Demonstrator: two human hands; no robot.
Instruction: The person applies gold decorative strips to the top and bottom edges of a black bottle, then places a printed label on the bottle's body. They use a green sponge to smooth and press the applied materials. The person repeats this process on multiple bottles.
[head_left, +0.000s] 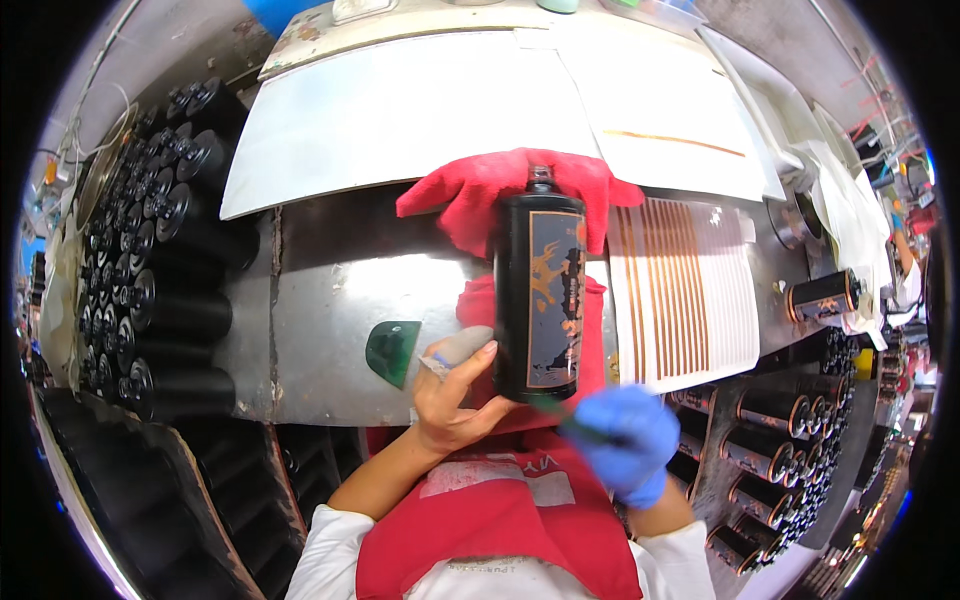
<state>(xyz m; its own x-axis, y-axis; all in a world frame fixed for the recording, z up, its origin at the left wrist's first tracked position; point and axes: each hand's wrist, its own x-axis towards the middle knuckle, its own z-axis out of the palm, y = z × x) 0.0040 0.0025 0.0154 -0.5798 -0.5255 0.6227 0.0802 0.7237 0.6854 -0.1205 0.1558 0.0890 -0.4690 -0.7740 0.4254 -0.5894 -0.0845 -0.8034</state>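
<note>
A black bottle with a dark grey label bearing orange-gold figures lies on red cloth, its neck pointing away from me. My left hand, with light wrapping on a finger, grips the bottle's lower left side near the base. In a blue glove, my right hand is closed round a thin dark green scraper by the bottle's lower right corner; motion blurs this hand, and most of the scraper is hidden. A loose green plate with a curved edge rests on the metal table left of the bottle.
Black bottles lie stacked at the left, and labelled bottles fill the lower right. Right of the cloth is a white sheet with brown-gold strips. One labelled bottle lies beyond it. Large white sheets cover the table's far side.
</note>
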